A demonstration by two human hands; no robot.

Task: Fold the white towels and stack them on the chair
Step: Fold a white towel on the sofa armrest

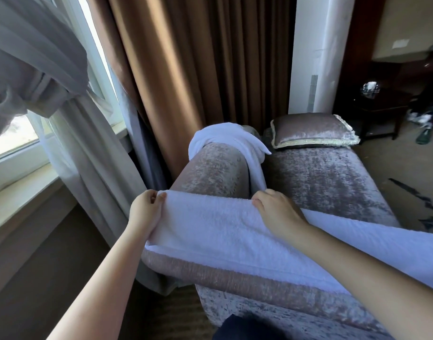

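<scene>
Across the near arm of the velvet chair [328, 182], at frame centre, we have the white towel [210, 229] stretched flat, with its long tail running off toward 4 o'clock. The left hand [146, 209] pinches the towel's end at 9 o'clock, thumb on top and fingers curled under. The right hand [277, 209] grips the far long edge, fingers curled over it. We judge both grips keep the cloth taut so the edges line up, with the padded arm serving as a folding surface. We can't tell how many folds it already has.

At 12 o'clock a second white towel [223, 138] hangs bunched over the chair's other arm, unfolded and likely parked there to wait its turn. At 1 o'clock a fringed cushion [313, 131] sits at the seat's far end. The seat between looks like the spot for stacking. Behind are a brown curtain [173, 69] and, at 10 o'clock, a sheer curtain [87, 143] beside the window [14, 146].
</scene>
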